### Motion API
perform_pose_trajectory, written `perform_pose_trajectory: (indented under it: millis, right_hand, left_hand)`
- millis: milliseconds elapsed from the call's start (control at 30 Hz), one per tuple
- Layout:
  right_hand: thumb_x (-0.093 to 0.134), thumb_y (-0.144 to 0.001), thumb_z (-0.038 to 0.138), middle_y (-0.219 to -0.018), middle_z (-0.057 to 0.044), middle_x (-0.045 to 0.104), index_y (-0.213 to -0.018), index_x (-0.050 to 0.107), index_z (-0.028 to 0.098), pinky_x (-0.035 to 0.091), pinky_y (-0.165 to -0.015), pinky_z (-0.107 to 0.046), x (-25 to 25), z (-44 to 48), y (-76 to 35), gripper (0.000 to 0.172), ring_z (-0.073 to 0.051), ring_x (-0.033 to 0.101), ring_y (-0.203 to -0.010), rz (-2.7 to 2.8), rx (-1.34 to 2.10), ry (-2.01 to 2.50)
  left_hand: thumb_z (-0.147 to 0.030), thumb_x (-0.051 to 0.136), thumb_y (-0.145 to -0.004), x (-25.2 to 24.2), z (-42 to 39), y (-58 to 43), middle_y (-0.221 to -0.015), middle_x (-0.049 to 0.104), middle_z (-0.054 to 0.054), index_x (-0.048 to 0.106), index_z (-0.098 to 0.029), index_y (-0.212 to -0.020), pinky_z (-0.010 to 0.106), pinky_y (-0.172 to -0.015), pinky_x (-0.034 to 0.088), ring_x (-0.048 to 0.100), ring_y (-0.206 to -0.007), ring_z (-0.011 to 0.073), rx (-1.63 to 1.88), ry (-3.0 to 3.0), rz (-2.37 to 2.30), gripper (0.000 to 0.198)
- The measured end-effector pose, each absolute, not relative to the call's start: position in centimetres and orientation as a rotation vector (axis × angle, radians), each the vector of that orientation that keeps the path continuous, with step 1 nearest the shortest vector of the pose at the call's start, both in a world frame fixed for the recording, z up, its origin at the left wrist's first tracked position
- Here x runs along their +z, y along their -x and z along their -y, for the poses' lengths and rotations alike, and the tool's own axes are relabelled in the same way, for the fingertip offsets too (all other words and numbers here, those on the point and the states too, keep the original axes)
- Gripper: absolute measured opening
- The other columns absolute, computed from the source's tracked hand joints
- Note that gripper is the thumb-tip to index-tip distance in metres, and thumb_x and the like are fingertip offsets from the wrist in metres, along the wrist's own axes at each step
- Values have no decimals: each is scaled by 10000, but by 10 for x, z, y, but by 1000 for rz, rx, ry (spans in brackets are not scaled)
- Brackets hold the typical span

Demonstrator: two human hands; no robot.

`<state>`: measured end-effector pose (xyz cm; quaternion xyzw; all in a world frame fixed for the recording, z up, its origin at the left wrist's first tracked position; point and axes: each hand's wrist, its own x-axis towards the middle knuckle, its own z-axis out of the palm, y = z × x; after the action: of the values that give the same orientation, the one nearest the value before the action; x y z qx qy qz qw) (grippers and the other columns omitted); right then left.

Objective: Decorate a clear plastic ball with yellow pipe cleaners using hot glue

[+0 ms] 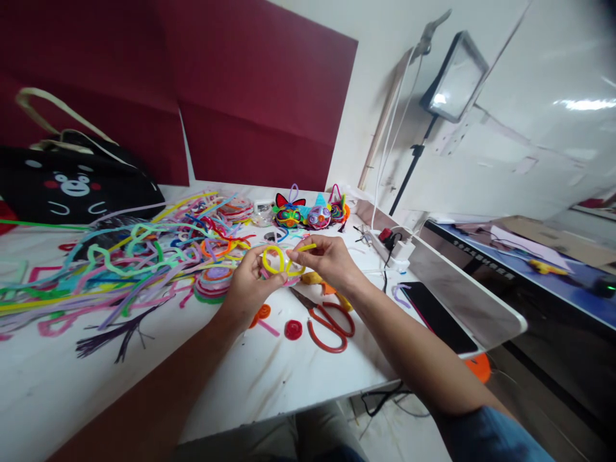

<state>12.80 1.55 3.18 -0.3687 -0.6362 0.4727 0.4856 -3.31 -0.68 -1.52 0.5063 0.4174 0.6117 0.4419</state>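
Both my hands are raised over the middle of the white table, gripping a yellow pipe cleaner (267, 268) bent into loops. My left hand (248, 285) pinches the looped part between thumb and fingers. A straight end of the same pipe cleaner sticks out past the fingertips of my right hand (327, 258), which are closed on it. Below the hands lie scissors (332, 327) with orange-red handles, their blades partly hidden. Nearer to me sits a red coiled disc (293, 330), with an orange coil (262, 312) to its left.
A tangle of coloured pipe cleaners (139, 256) covers the table's left side. Several finished colourful ornaments (318, 215) stand at the back. A black bag (77, 183) is at far left. On the right are a phone (436, 316), a power strip (397, 250) and a lamp (455, 77).
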Motion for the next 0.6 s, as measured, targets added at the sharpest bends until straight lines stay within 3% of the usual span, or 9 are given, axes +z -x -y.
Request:
perform_pose_trajectory:
  millis: [267,467,600]
  right_hand:
    - [863,-618,471,-626,11,606,-726,692,151,394,-566,-259,24,-22,-129,379,-114,499,-579,1607,1042,910]
    - [848,-634,535,-625,8,597,-745,701,158,393,-574,-263,22,-21,-128,420,-120,497,-585,1629,964,919]
    - [834,-641,564,-636,2,603,-736,695,165,392,-578,-265,22,-21,-127,433,-125,498,-593,1640,905,931]
  left_hand:
    - [-249,795,-569,-16,8,34,-1028,687,36,583,-201,-1134,321,-801,522,650,-953,218,1487,-1196,-976,605]
    - [-316,730,-661,-14,13,36,-977,673,18,597,-225,-1143,263,-653,511,656,-842,188,1434,-1113,-976,507]
    - [-325,746,-656,-15,13,37,-1011,676,25,598,-233,-1144,263,-663,520,667,-891,204,1432,-1100,-968,518]
